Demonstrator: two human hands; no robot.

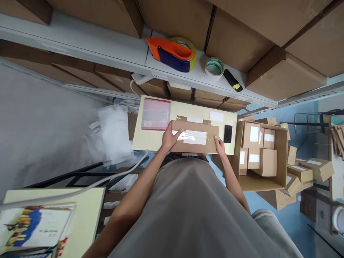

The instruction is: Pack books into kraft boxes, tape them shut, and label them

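Between my two hands is a long brown cardboard box (196, 147), held at the near edge of a pale table (150, 140). Clear tape and a white label (198, 137) lie along its upper face, with glare on the tape. My left hand (169, 138) grips the left end, thumb on top. At the right end, my right hand (219, 146) closes on the edge with the thumb on the upper face. A black phone (228, 134) lies just right of the box. Beyond the left hand is a clear plastic folder with a red edge (156, 114).
A shelf (120, 50) above carries an orange tape dispenser (172, 53), a tape roll (214, 67), a utility knife (232, 80) and large cartons. On the right stands an open carton (262, 183) holding several small labelled boxes. White plastic bags (115, 132) hang left.
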